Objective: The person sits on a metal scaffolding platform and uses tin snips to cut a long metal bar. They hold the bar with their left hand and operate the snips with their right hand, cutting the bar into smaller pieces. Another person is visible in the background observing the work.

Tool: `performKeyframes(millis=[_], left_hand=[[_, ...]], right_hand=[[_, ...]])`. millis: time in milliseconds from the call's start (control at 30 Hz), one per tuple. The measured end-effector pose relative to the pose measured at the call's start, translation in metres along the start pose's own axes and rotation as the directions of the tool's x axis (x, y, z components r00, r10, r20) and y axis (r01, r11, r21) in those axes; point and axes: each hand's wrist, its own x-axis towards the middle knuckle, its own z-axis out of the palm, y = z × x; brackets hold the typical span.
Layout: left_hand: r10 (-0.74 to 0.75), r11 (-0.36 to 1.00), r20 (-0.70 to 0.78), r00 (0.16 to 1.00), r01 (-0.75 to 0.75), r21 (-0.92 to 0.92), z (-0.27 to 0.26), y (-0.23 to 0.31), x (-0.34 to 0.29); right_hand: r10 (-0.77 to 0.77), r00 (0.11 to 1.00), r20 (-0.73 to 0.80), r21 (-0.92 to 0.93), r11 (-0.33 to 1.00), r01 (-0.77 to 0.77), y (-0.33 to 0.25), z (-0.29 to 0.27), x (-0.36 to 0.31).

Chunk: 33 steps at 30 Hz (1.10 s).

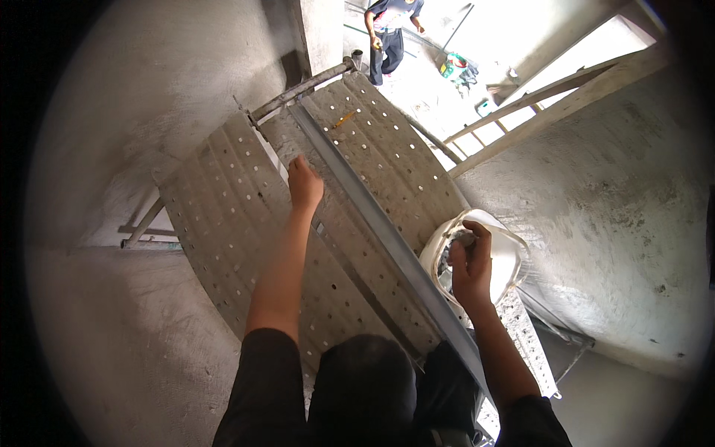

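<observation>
My left hand (305,184) is closed above the perforated metal scaffold planks (242,205); what is in its fingers, if anything, is hidden. To its right, a long grey metal profile (372,212) lies lengthwise across the planks. My right hand (472,272) reaches over a white bucket (505,277), thumb and fingers curled around a small greyish lump whose kind I cannot make out. Small grey and dark things show inside the bucket, partly covered by that hand.
A thin orange stick (344,119) lies on the far plank. A scaffold tube (302,93) crosses the far end. On the bright floor below, another person (387,37) stands near a green bucket (452,67). A wooden ladder (566,93) leans at right, between plastered walls.
</observation>
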Motion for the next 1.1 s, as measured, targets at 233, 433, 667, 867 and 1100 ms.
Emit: performKeyframes(millis=[233, 433, 667, 867, 1100], left_hand=[[-0.051, 0.992, -0.344, 0.938, 0.088, 0.092, 0.078, -0.025, 0.037], [0.000, 0.982, -0.225, 0.974, 0.043, 0.186, 0.055, 0.005, 0.030], [-0.066, 0.963, -0.020, 0.998, 0.069, 0.260, 0.039, 0.017, 0.037], [-0.165, 0.971, -0.065, 0.984, 0.174, 0.162, 0.038, 0.028, 0.041], [-0.149, 0.967, -0.065, 0.987, 0.160, 0.200, 0.051, 0.021, 0.048]], right_hand=[[0.051, 0.994, 0.098, -0.017, 0.999, -0.049, -0.003, 0.007, 0.063], [0.143, 0.987, 0.072, 0.019, 0.989, -0.145, 0.007, 0.015, 0.145], [0.324, 0.942, 0.087, -0.021, 0.946, -0.323, 0.059, 0.077, 0.239], [0.349, 0.935, 0.063, -0.045, 0.937, -0.347, 0.066, 0.090, 0.305], [0.363, 0.931, 0.048, -0.326, 0.886, -0.329, 0.114, 0.095, 0.395]])
